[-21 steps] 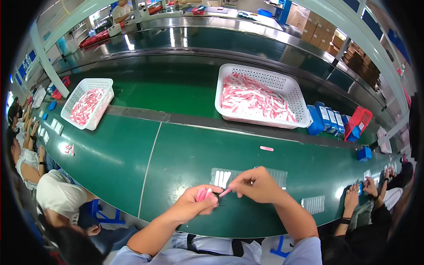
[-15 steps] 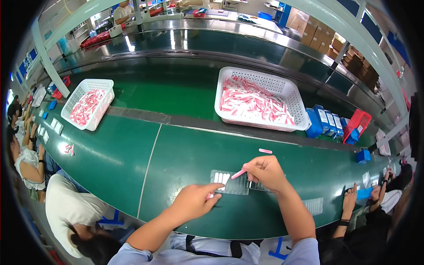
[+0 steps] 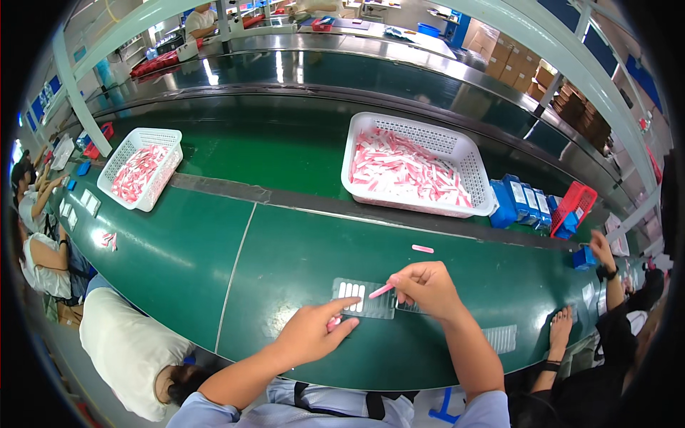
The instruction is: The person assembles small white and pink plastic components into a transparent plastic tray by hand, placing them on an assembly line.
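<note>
Here, the clear tray lies between both hands.

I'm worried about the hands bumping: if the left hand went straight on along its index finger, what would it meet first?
The left hand would probably meet the rightmost white strip in the clear tray, then perhaps the pink strip held in the right hand, though depth is unclear.
</note>
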The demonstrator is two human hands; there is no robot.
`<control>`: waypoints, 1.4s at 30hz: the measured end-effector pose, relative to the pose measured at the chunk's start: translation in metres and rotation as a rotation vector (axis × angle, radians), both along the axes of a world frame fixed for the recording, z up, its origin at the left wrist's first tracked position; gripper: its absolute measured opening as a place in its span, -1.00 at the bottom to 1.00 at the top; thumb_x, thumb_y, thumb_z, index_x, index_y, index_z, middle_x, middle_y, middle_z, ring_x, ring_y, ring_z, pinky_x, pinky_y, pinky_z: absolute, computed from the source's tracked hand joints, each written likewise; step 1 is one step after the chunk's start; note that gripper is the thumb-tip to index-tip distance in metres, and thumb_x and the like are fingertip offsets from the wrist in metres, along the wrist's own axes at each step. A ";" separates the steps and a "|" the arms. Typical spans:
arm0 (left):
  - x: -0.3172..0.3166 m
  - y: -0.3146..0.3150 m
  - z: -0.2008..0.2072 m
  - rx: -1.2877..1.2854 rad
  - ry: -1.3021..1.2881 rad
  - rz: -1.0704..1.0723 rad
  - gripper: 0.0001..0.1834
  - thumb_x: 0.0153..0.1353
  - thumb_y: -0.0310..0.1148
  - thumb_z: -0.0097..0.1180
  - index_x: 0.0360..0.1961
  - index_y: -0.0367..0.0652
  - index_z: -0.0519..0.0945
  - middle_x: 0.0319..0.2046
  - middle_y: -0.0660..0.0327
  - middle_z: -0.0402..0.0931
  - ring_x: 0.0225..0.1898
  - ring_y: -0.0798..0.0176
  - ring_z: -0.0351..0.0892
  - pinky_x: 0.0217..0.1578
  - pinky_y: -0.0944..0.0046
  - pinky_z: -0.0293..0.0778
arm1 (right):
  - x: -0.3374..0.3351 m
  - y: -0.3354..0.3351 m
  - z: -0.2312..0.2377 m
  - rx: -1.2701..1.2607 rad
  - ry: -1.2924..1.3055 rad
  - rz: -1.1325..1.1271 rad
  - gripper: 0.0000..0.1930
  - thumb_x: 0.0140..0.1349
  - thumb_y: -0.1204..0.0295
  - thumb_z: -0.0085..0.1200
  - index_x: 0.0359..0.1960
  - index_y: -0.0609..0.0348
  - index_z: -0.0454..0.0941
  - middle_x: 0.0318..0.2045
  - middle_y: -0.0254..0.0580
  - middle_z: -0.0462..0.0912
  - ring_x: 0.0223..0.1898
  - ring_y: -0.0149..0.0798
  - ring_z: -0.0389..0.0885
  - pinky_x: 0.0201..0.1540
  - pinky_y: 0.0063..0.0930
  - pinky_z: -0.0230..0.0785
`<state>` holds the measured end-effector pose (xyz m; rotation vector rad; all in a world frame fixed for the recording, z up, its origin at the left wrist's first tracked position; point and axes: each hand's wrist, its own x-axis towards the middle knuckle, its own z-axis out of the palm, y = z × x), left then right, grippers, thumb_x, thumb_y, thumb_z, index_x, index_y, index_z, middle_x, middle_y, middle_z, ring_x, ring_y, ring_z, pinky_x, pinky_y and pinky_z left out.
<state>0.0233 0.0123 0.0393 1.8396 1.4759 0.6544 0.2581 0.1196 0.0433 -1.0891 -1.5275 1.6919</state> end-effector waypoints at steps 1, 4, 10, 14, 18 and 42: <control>0.001 0.002 0.006 -0.087 -0.191 0.047 -0.63 0.33 -0.23 0.22 0.11 -0.11 0.63 -0.64 0.27 0.48 -0.61 0.28 0.46 -0.52 0.25 0.36 | -0.002 -0.003 0.003 -0.003 0.001 0.004 -0.80 0.35 0.39 0.23 -0.34 0.30 0.71 -0.61 -0.36 0.64 -0.64 -0.63 0.41 -0.59 -0.72 0.19; 0.004 0.004 -0.002 -0.226 -0.441 0.066 -0.75 0.39 -0.29 0.19 -0.01 -0.17 0.68 -0.66 0.43 0.36 -0.60 0.53 0.27 -0.54 0.39 0.21 | -0.011 -0.014 0.012 -0.008 -0.040 0.124 -0.82 0.35 0.41 0.21 -0.33 0.30 0.72 -0.60 -0.34 0.65 -0.63 -0.61 0.43 -0.58 -0.71 0.22; 0.002 0.000 -0.025 -0.266 -0.674 0.099 -0.83 0.43 -0.38 0.15 -0.16 -0.20 0.72 -0.64 0.52 0.33 -0.57 0.63 0.19 -0.55 0.46 0.12 | 0.003 0.007 0.008 0.007 0.175 -0.059 -0.86 0.33 0.48 0.19 -0.31 0.31 0.72 -0.55 -0.21 0.68 -0.61 -0.53 0.50 -0.54 -0.69 0.33; -0.001 0.000 -0.007 -0.308 -0.655 0.059 -0.84 0.42 -0.39 0.16 -0.19 -0.24 0.72 -0.64 0.52 0.35 -0.58 0.64 0.17 -0.58 0.46 0.06 | -0.013 -0.014 0.008 -0.054 -0.021 0.210 -0.87 0.34 0.51 0.17 -0.24 0.30 0.73 -0.52 -0.19 0.71 -0.59 -0.53 0.54 -0.53 -0.66 0.36; -0.004 -0.006 -0.009 -0.256 -0.646 0.094 -0.84 0.41 -0.39 0.17 -0.22 -0.26 0.71 -0.65 0.53 0.32 -0.59 0.65 0.16 -0.59 0.46 0.04 | -0.013 -0.010 0.007 -0.004 0.056 0.016 -0.86 0.34 0.49 0.17 -0.24 0.30 0.73 -0.49 -0.21 0.73 -0.57 -0.56 0.54 -0.52 -0.68 0.37; 0.000 -0.005 -0.008 -0.090 -0.353 0.190 -0.89 0.31 -0.38 0.27 -0.33 -0.19 0.69 -0.73 0.44 0.30 -0.66 0.57 0.16 -0.61 0.40 0.11 | -0.030 -0.030 0.001 0.103 -0.104 0.293 -0.87 0.36 0.48 0.19 -0.14 0.25 0.67 -0.52 -0.34 0.65 -0.54 -0.60 0.49 -0.51 -0.66 0.24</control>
